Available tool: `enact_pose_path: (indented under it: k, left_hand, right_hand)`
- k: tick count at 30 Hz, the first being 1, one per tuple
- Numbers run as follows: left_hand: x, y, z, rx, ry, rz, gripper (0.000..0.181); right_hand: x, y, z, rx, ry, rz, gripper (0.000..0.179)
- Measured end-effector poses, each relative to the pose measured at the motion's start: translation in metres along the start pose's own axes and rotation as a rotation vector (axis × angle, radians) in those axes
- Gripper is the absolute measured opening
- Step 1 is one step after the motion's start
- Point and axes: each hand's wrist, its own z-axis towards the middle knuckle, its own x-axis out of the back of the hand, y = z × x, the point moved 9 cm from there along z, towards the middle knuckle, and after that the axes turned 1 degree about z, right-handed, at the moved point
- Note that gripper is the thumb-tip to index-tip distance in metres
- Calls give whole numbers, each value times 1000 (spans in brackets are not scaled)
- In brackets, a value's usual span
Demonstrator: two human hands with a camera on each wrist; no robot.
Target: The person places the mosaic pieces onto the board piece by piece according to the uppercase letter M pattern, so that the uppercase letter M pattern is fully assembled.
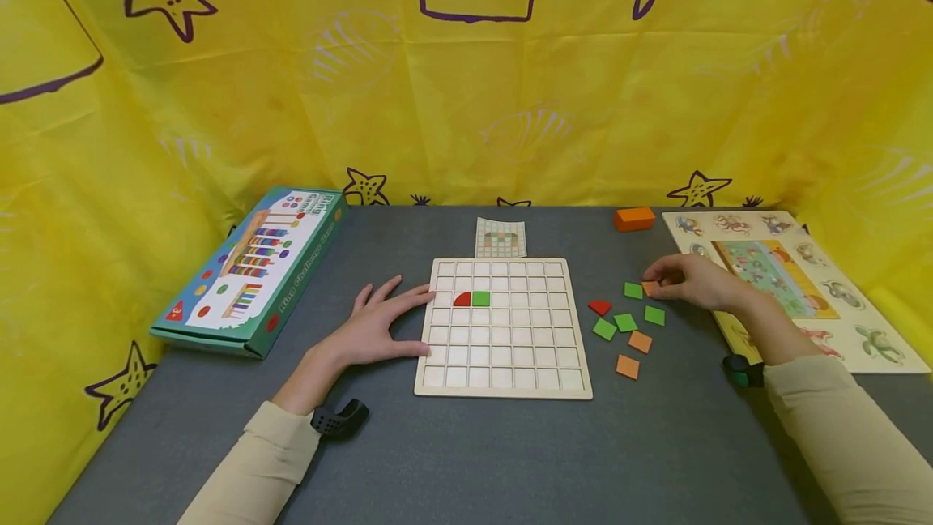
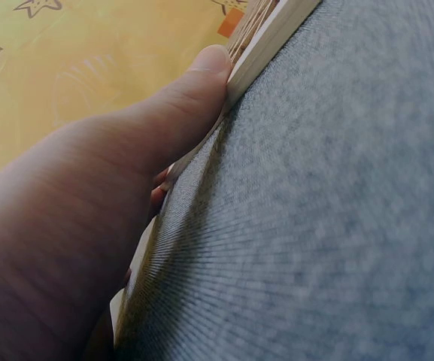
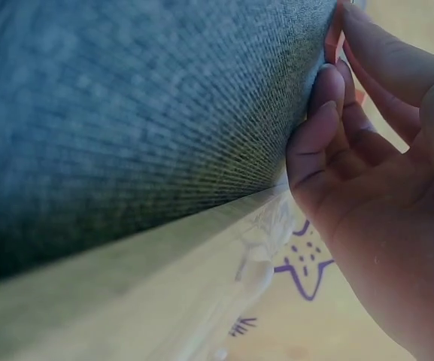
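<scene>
A wooden grid board [image 1: 503, 390] lies on the dark table. In its upper left part sit a red quarter-circle tile [image 1: 462, 299] and, beside it, a green square tile [image 1: 481, 299]. My left hand [image 1: 375, 330] rests against the board's left edge, fingers spread and thumb along the side, as the left wrist view also shows. To the right of the board, my right hand [image 1: 688, 282] pinches an orange square tile [image 1: 649, 289] between thumb and fingertips, low at the table. Around it lie several loose tiles: green squares [image 1: 625, 322], orange squares [image 1: 628, 367] and a red piece [image 1: 600, 308].
Behind the board lies a small pattern card [image 1: 500, 239]. A ring game box [image 1: 255, 266] stands at the left. At the right are an orange block [image 1: 634, 219] and a sea-animal puzzle board [image 1: 794, 221], partly under my right forearm. A yellow curtain [image 1: 466, 120] closes the back.
</scene>
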Motion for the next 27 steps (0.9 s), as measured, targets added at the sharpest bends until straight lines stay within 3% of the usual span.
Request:
enact_pose_path:
  k: [11, 27]
  left_hand:
    - [-1, -1, 0, 6, -7, 3, 87]
    - [-1, -1, 0, 3, -1, 11, 86]
  right_hand:
    - [5, 3, -1, -34, 42, -35, 14]
    - [10, -8, 3, -43, 65, 18, 15]
